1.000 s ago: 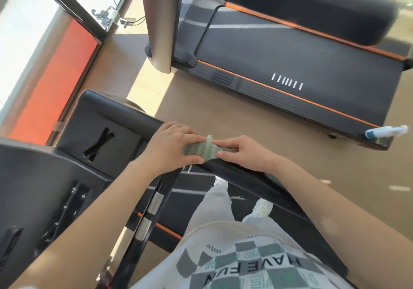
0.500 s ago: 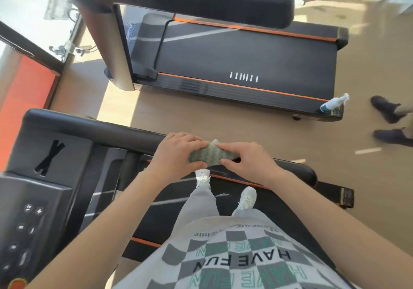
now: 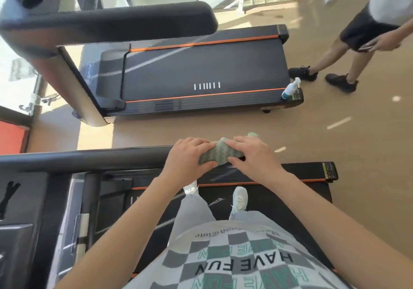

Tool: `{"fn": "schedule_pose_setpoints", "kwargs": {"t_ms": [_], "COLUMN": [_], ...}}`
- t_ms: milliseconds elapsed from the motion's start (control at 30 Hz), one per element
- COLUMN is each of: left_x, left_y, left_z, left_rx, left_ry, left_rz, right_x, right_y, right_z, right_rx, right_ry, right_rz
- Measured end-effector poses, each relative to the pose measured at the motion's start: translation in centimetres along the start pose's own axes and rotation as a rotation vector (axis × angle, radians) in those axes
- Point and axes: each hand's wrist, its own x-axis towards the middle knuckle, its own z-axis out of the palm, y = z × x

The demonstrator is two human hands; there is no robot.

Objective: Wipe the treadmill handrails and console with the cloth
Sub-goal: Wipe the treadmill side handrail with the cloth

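A second treadmill (image 3: 201, 72) stands across a strip of floor from the treadmill (image 3: 279, 199) this person is on. The near machine's black handrail (image 3: 89, 158) runs in front of them towards the console (image 3: 17, 239) at the left edge. Near its free end, the left hand (image 3: 190, 161) and right hand (image 3: 254, 157) each curl over the bar, gripping the green patterned cloth (image 3: 218, 154) draped over its top between them. To do this well, I'd press the cloth snug around the bar and draw it the full length, underside included. A spray bottle (image 3: 291, 89) stands on the far treadmill's rear corner.
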Motion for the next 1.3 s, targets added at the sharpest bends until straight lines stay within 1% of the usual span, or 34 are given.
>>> {"fn": "schedule_pose_setpoints", "kwargs": {"t_ms": [133, 433, 600, 700, 767, 867, 933, 1033, 1100, 1233, 1300], "left_x": [1.3, 5.0, 6.5, 6.6, 6.2, 5.3, 4.3, 2.2, 0.8, -1.7, -2.6], "left_y": [2.8, 8.2, 10.7, 11.2, 11.0, 10.9, 11.1, 11.4, 11.0, 10.2, 10.3], "left_z": [0.9, 3.1, 4.2, 5.0, 5.7, 6.6, 6.8, 7.3, 7.9, 9.3, 9.4], "left_rx": [-0.002, -0.002, 0.107, 0.183, 0.197, 0.195, 0.181, 0.129, 0.092, -0.028, -0.151], "left_ry": [0.016, 0.015, -0.016, -0.013, 0.046, 0.204, 0.290, 0.385, 0.420, 0.399, 0.384], "left_rz": [0.040, 0.117, 0.214, 0.257, 0.281, 0.353, 0.362, 0.297, 0.189, -0.138, -0.366], "right_x": [-1.5, -4.4, -5.1, -5.2, -5.5, -5.8, -6.0, -6.0, -5.9, -5.4, -5.1], "right_y": [2.8, 9.1, 10.4, 11.0, 11.2, 11.4, 11.4, 10.8, 10.1, 8.3, 7.3], "right_z": [-0.8, 1.2, 3.9, 5.2, 5.2, 4.6, 4.4, 4.1, 4.0, 3.7, 3.6], "right_rx": [0.201, 0.887, 1.376, 1.501, 1.537, 1.587, 1.640, 1.769, 1.850, 2.002, 2.076], "right_ry": [-0.006, 0.075, 0.085, 0.082, 0.071, 0.054, 0.032, -0.011, -0.023, -0.071, -0.114], "right_rz": [0.133, 0.290, 0.491, 0.542, 0.557, 0.596, 0.618, 0.667, 0.698, 0.785, 0.853]}}
